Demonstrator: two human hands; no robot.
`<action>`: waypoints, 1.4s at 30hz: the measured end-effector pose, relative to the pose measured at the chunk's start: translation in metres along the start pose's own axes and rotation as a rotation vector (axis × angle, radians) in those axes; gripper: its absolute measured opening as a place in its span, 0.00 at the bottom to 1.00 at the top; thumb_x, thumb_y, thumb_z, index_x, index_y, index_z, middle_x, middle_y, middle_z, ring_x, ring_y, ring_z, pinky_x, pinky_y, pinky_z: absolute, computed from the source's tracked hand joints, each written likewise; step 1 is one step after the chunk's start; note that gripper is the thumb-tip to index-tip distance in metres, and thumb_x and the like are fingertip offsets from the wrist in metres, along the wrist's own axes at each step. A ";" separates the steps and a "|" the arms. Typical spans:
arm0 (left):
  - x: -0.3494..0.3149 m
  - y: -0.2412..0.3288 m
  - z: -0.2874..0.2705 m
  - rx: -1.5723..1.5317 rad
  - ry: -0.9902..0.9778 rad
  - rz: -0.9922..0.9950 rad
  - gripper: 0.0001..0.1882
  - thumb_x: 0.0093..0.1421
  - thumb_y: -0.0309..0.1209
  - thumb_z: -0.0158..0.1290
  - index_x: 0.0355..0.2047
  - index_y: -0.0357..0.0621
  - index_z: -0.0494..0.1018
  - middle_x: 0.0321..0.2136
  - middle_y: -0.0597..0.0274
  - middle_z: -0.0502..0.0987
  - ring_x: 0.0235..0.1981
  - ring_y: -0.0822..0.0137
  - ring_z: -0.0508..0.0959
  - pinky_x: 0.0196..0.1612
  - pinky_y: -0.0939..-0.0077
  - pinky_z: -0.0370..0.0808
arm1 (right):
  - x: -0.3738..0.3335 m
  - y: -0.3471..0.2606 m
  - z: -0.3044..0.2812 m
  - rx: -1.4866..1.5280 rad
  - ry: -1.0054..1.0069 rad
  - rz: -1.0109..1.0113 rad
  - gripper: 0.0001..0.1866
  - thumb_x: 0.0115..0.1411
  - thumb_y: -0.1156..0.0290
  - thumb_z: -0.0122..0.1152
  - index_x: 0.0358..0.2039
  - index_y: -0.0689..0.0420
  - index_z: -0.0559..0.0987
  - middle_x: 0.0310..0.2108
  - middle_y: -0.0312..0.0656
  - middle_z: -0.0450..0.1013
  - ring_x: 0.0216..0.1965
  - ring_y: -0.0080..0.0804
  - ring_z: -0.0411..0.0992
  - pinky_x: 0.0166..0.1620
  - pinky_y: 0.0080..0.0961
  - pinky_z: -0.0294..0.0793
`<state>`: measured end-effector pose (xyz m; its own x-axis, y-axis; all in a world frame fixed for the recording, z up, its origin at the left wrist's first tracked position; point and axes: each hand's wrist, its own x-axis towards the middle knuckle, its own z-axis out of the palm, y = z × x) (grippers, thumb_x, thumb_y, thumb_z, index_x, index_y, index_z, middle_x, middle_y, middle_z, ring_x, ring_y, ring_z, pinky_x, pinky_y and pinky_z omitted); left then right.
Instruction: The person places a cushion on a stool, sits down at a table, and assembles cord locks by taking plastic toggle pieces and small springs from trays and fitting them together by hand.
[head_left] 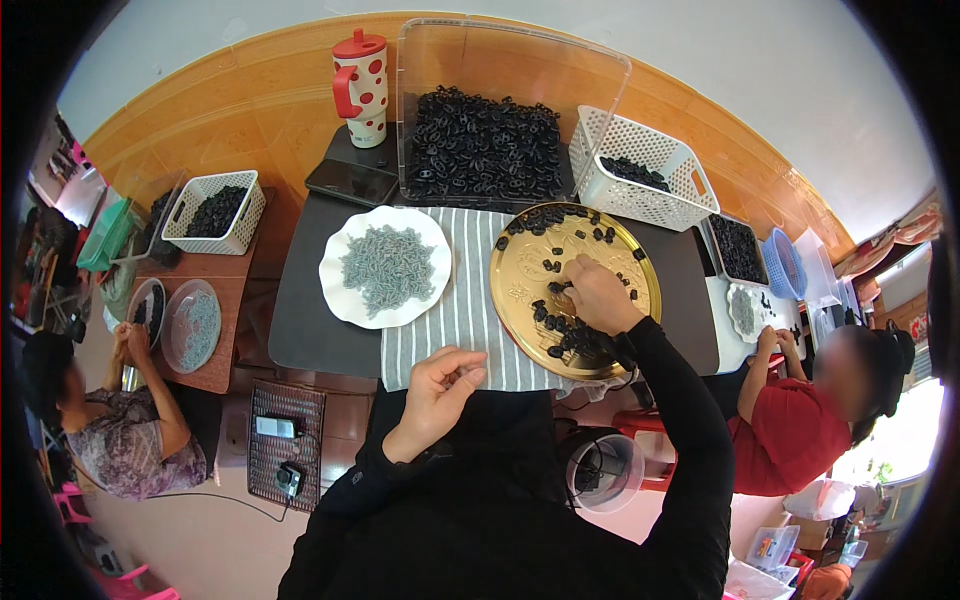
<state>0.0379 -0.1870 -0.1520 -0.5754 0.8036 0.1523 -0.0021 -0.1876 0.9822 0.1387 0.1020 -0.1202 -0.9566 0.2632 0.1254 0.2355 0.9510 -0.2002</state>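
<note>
My right hand [597, 297] reaches over a round gold tray [520, 280], its fingers pinched together by a small black plastic part [557, 287]. More of these black parts lie scattered on the tray, mostly along its far rim and near side. Close to the table's front edge, my left hand [440, 393] is held above a grey-and-white striped cloth [465, 270], fingers curled in and thumb against them. Whatever it may hold is hidden. Beyond it to the left, a white scalloped plate [332, 262] bears a heap of small grey-silver screw-like pieces [388, 268].
A clear bin [513, 40] full of black parts stands at the back, beside a white perforated basket [640, 200]. A phone [352, 183] and a red-lidded tumbler [360, 90] are at back left. One person [120, 420] works at left, another [800, 430] at right.
</note>
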 end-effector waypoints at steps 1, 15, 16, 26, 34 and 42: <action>0.001 0.003 0.003 -0.020 -0.014 -0.001 0.10 0.60 0.22 0.54 0.42 0.34 0.76 0.30 0.64 0.73 0.28 0.78 0.70 0.32 0.85 0.67 | -0.002 -0.003 -0.002 0.002 0.003 0.002 0.07 0.52 0.76 0.58 0.32 0.63 0.72 0.33 0.52 0.71 0.36 0.54 0.71 0.40 0.43 0.71; 0.027 -0.001 0.021 -0.093 0.048 -0.022 0.09 0.62 0.21 0.52 0.42 0.34 0.77 0.32 0.63 0.75 0.29 0.78 0.73 0.31 0.83 0.72 | -0.025 -0.098 0.002 1.214 -0.088 -0.010 0.07 0.53 0.84 0.59 0.34 0.64 0.76 0.28 0.41 0.72 0.30 0.26 0.75 0.33 0.23 0.73; 0.027 0.001 0.019 -0.059 0.047 -0.016 0.09 0.61 0.21 0.52 0.41 0.34 0.77 0.30 0.64 0.74 0.27 0.77 0.73 0.31 0.83 0.72 | -0.023 -0.096 0.002 1.214 -0.090 -0.010 0.07 0.53 0.84 0.59 0.34 0.64 0.76 0.28 0.41 0.72 0.30 0.26 0.75 0.33 0.23 0.73; 0.042 -0.005 0.009 0.762 0.165 0.343 0.06 0.51 0.17 0.51 0.31 0.30 0.74 0.26 0.46 0.70 0.29 0.46 0.72 0.31 0.59 0.69 | 0.005 -0.043 -0.001 0.344 -0.026 -0.036 0.06 0.50 0.76 0.58 0.28 0.64 0.78 0.29 0.55 0.73 0.32 0.53 0.73 0.38 0.41 0.72; 0.038 0.003 0.015 0.762 0.206 0.434 0.07 0.51 0.17 0.52 0.33 0.30 0.73 0.28 0.47 0.69 0.31 0.47 0.72 0.34 0.60 0.69 | 0.009 -0.041 0.008 0.448 -0.064 0.118 0.04 0.48 0.78 0.58 0.26 0.65 0.78 0.24 0.54 0.74 0.28 0.53 0.74 0.33 0.39 0.73; 0.030 0.020 0.026 0.257 0.030 0.197 0.09 0.57 0.21 0.54 0.39 0.32 0.76 0.28 0.57 0.73 0.28 0.70 0.74 0.31 0.79 0.69 | -0.029 -0.072 -0.010 1.042 -0.044 0.173 0.02 0.59 0.79 0.54 0.30 0.63 0.74 0.22 0.34 0.71 0.25 0.18 0.68 0.29 0.18 0.68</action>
<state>0.0420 -0.1521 -0.1253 -0.5681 0.7484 0.3422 0.3161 -0.1855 0.9304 0.1512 0.0275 -0.0994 -0.9344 0.3558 -0.0159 0.1254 0.2869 -0.9497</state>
